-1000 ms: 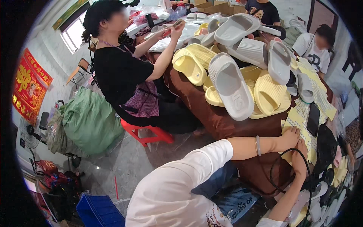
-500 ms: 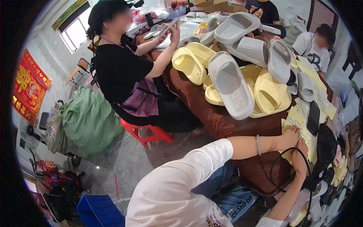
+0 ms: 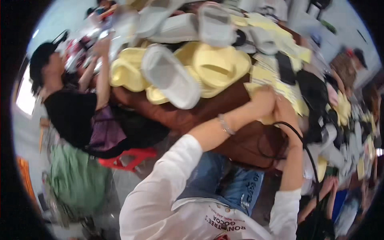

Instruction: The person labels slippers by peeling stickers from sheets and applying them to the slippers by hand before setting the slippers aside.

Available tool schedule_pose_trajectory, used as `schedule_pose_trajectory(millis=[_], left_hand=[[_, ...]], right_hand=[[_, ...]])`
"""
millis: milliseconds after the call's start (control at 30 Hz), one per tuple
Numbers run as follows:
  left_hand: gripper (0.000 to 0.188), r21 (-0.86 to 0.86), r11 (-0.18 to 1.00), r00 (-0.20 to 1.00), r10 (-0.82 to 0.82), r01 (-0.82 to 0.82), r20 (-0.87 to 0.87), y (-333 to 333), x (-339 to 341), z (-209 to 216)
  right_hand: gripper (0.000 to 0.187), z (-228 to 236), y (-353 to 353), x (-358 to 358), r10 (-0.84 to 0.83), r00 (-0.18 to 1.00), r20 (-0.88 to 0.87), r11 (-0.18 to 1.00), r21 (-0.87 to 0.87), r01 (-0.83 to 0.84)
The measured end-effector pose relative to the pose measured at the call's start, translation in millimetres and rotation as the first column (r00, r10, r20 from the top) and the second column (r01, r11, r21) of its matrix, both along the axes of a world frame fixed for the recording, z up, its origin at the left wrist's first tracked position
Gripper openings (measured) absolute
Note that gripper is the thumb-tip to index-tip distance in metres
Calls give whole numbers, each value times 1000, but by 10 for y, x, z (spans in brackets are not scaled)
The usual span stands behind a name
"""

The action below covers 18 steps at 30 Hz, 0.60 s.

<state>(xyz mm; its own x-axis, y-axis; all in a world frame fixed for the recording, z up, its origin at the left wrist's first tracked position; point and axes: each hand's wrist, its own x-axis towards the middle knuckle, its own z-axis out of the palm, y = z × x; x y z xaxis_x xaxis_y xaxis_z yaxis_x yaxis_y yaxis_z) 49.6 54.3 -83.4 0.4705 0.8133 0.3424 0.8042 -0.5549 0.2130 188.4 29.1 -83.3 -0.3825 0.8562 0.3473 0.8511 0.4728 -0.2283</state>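
Observation:
My left hand [image 3: 263, 103] and my right hand [image 3: 285, 111] meet over yellow printed sheets [image 3: 266, 69] at the table's near edge. Both hands are closed, fingers drawn together and touching or nearly so. Whatever they pinch is hidden and blurred. A bracelet circles my left wrist, and a black cable [image 3: 307, 154] runs across my right wrist. Left of my hands, a grey slipper [image 3: 170, 78] leans on a pile with yellow slippers [image 3: 220, 68]. Beyond my right hand lie a dark phone-shaped slab [image 3: 285, 68] on the sheets and a black soft item [image 3: 314, 90].
Brown cloth [image 3: 208, 116] covers the table. At the left a co-worker in black [image 3: 74, 110] sits on a red stool [image 3: 134, 158], near a green sack [image 3: 80, 176]. More slippers [image 3: 356, 140] heap up at the right, where another person's hands [image 3: 329, 188] show.
My view has swung right, so the scene sits farther left and is smeared. My hands stay together at the sheets. The co-worker's hands at the left are still raised.

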Motion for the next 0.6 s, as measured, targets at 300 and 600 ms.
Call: schedule_pose_trajectory(millis=[300, 600], left_hand=[[39, 135, 988, 989, -62, 80, -132, 88, 23, -138], [38, 240, 945, 967, -179, 220, -183, 64, 40, -28]], right_hand=[[34, -4, -146, 16, -117, 993, -19, 989, 94, 118], [29, -18, -195, 47, -144, 988, -52, 976, 157, 150]])
